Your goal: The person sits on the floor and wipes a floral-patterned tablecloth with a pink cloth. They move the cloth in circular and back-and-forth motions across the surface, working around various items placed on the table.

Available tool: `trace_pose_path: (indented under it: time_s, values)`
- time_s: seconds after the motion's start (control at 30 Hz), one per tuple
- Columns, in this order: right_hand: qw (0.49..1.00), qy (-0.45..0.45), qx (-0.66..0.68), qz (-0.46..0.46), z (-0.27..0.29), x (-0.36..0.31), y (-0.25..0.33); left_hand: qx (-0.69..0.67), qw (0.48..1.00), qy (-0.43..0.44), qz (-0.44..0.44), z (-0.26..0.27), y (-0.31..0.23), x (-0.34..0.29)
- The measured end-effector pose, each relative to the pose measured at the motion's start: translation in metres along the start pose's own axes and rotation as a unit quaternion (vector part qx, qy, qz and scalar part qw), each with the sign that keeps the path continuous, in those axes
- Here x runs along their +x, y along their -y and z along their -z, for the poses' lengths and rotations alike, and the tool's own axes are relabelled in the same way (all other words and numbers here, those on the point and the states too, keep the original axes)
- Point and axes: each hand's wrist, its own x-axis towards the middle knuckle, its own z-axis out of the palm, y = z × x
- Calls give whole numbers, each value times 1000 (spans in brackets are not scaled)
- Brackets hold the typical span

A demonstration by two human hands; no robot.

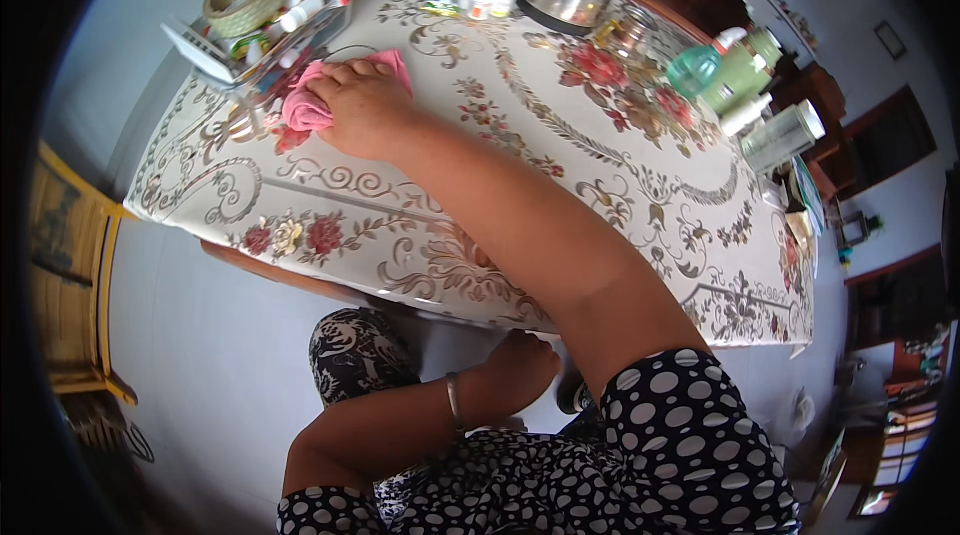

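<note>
- Her right hand (365, 107) presses fingers down on a bunched pink cloth (310, 105) on the flowered table (560, 165).
- Left hand (520, 367) hangs loosely curled below the table edge.
- Clear tray (262, 55) beside the cloth holds small bottles.

My only view sits on the head, tilted steeply down and forward over the surface (560, 185), close in, fisheye-bent edges.

Right arm outstretched, right hand (362, 107) palm-down, fingers curled over the cloth (318, 95); left hand (518, 367) low, below the table (620, 175) edge, loosely curled.
</note>
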Motion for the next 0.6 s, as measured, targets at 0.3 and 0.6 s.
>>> trace_pose_path:
  time_s: [0.3,0.6]
  values:
    - [976,-36,-107,-187,95,-107,-155,99,991,66,-58,13,-8,5]
    - [839,-89,-270,-464,231,-332,-248,138,986,76,-58,0,-3,14]
